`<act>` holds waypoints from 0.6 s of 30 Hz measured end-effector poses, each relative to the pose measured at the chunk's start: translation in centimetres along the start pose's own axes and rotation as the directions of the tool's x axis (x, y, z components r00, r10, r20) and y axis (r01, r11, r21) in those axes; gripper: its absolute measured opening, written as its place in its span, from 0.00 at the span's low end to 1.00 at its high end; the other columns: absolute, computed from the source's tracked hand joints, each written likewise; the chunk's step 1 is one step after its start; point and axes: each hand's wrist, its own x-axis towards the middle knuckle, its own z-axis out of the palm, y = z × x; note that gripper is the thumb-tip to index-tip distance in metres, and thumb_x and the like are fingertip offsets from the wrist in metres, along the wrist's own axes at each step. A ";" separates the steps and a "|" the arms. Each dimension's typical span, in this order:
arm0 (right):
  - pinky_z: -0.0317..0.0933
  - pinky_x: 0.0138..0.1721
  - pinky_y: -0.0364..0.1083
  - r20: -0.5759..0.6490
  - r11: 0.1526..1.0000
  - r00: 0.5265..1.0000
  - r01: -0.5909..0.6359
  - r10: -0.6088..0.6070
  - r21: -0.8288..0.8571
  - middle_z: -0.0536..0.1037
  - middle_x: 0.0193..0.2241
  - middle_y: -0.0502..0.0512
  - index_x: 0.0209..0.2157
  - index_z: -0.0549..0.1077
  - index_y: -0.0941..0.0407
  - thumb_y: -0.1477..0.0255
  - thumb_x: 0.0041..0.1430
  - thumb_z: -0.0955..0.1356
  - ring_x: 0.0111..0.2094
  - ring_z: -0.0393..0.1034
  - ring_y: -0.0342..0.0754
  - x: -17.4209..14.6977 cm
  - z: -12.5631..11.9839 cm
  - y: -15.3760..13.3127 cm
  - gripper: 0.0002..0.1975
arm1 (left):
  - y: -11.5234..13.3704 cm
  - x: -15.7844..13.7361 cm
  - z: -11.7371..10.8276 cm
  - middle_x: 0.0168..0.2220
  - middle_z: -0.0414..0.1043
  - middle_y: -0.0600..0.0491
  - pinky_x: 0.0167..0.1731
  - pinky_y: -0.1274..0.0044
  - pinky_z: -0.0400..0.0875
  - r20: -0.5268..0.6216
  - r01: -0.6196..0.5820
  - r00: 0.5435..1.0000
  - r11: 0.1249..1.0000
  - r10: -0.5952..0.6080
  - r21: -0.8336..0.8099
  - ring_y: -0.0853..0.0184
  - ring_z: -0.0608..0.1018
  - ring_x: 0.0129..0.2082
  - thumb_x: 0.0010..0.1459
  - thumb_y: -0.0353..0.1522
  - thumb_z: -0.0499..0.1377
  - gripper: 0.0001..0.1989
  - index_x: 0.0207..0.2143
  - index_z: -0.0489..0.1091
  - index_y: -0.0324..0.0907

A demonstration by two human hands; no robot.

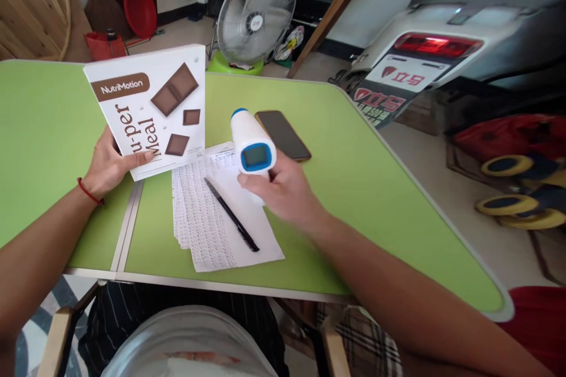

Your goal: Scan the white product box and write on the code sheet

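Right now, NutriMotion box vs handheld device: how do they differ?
The box is larger, flat-faced; the device smaller, rounded. The box has brown print; the device, a blue-rimmed screen. The left grip holds the box; the right grip, the device. Both are mostly white.

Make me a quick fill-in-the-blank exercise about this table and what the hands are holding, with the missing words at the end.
1. The left hand holds a white box printed with the brand name ____.
2. The right hand holds a white handheld device whose screen is framed in ____.
3. A black pen lies on the written sheets, and the phone is nearer the ____ hand.
4. The table has a ____ top.

Missing words: NutriMotion; blue; right; green.
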 end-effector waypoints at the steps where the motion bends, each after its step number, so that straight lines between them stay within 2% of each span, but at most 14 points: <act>1: 0.65 0.31 0.48 0.053 0.990 0.999 -0.022 0.015 0.136 0.73 0.28 0.51 0.36 0.69 0.55 0.69 0.50 0.69 0.28 0.67 0.46 -0.6 0.6 -0.6 0.10 | 0.1 -0.1 0.2 0.50 0.73 0.51 0.48 0.60 0.73 0.016 0.008 1.000 1.000 -0.008 -0.026 0.55 0.75 0.48 0.41 0.43 0.73 0.35 0.48 0.65 0.40; 3: 0.64 0.29 0.46 0.201 0.932 0.979 -0.101 0.031 0.349 0.70 0.26 0.49 0.34 0.68 0.54 0.67 0.52 0.69 0.27 0.65 0.44 -1.6 1.8 -1.2 0.09 | 0.2 -0.4 0.7 0.49 0.74 0.51 0.47 0.59 0.74 0.054 0.022 0.998 0.998 -0.019 -0.056 0.54 0.76 0.47 0.43 0.43 0.72 0.32 0.47 0.66 0.41; 5: 0.62 0.28 0.45 0.300 0.880 0.953 -0.178 0.042 0.440 0.69 0.25 0.48 0.31 0.68 0.54 0.66 0.52 0.69 0.26 0.63 0.43 -2.4 2.8 -1.3 0.09 | 0.4 -0.8 1.3 0.48 0.74 0.48 0.45 0.59 0.76 0.083 0.022 0.996 0.999 -0.019 -0.042 0.52 0.77 0.46 0.44 0.44 0.71 0.31 0.46 0.66 0.40; 8: 0.61 0.30 0.45 0.319 0.857 0.943 -0.236 0.089 0.459 0.69 0.25 0.48 0.29 0.68 0.55 0.67 0.50 0.70 0.27 0.63 0.43 -3.0 3.8 -0.9 0.08 | 0.7 -1.4 2.0 0.49 0.73 0.42 0.40 0.62 0.77 0.134 -0.035 0.990 0.999 0.031 0.026 0.51 0.78 0.45 0.48 0.47 0.68 0.31 0.48 0.64 0.38; 11: 0.60 0.31 0.44 0.327 0.863 0.939 -0.252 0.108 0.438 0.69 0.27 0.49 0.30 0.68 0.55 0.68 0.49 0.70 0.29 0.63 0.43 -3.1 4.2 -0.7 0.08 | 1.1 -1.8 2.6 0.50 0.72 0.40 0.39 0.64 0.78 0.168 -0.078 0.983 0.996 0.069 0.047 0.51 0.78 0.46 0.51 0.48 0.66 0.31 0.49 0.63 0.38; 18: 0.59 0.31 0.44 0.347 0.863 0.919 -0.323 0.188 0.389 0.69 0.27 0.49 0.31 0.67 0.55 0.65 0.48 0.69 0.28 0.61 0.42 -3.3 4.6 -1.5 0.10 | 2.0 -2.1 3.2 0.44 0.75 0.44 0.39 0.66 0.75 0.069 0.107 0.993 0.977 -0.096 -0.183 0.52 0.78 0.42 0.41 0.42 0.72 0.28 0.42 0.69 0.38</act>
